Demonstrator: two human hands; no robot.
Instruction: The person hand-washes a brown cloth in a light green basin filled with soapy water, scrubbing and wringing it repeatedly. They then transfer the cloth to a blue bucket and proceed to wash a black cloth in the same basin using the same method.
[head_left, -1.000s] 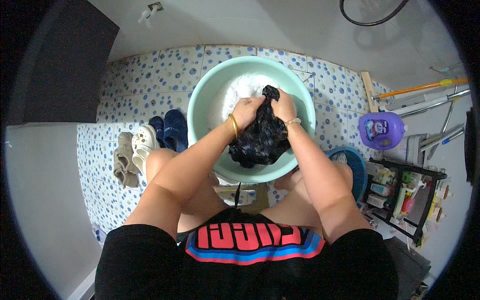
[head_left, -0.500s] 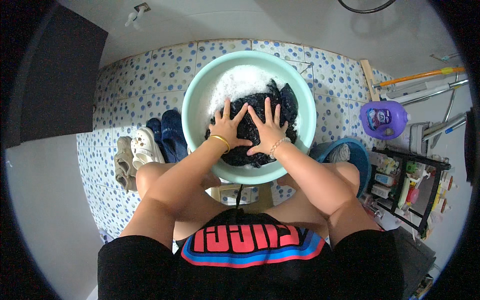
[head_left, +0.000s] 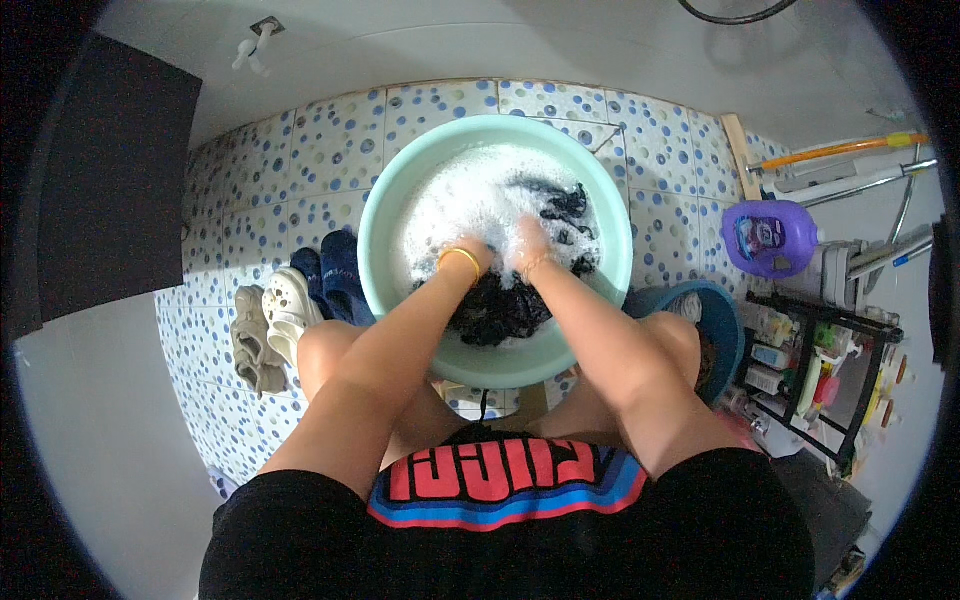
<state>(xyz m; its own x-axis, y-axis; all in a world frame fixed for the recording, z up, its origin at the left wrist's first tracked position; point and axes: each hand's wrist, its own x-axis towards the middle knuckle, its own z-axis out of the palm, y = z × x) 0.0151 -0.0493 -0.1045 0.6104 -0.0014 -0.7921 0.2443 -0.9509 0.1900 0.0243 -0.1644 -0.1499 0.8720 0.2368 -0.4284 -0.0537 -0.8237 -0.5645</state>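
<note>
Between my knees stands a pale green basin holding water, white suds and a wet black cloth. My left hand, with a gold bangle at its wrist, is sunk in the suds against the cloth. Close beside it on the right, my right hand, wearing a bead bracelet, also dips into the foam. Fingers of both hands are hidden by suds and cloth. Part of the cloth pokes up through the foam at the basin's right side.
Navy slippers, white clogs and beige shoes sit on the dotted tile floor at left. Right of the basin are a blue bucket, a purple detergent bottle and a black rack of bottles.
Both hands went from lying spread on top of the cloth to being sunk in the suds. Foam now covers more of the cloth, and the basin appears slightly lower in view.
</note>
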